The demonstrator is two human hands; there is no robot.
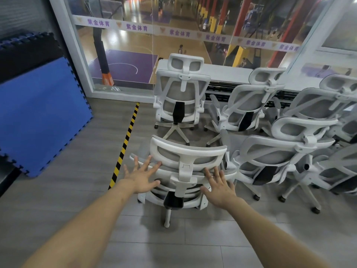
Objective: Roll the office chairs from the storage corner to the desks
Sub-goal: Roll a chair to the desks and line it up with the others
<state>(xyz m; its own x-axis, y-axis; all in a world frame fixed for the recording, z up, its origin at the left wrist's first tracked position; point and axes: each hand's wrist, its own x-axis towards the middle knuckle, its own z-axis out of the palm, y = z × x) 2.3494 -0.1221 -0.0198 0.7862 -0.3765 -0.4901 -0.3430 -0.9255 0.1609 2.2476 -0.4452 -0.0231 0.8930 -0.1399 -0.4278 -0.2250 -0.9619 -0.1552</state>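
Both hands spread wide, holding nothing: left hand (142,177) and right hand (219,187) reach the nearest white mesh-backed office chair (185,167). Best grip the backrest frame evenly.

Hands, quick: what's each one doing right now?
Left hand: open, fingers spread at the nearest chair's back, gripping nothing.
Right hand: open, fingers straight at the same back, gripping nothing.

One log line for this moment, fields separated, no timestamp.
phase: reaching | left hand: open | right hand: open | target: nearest chair | grip: none yet
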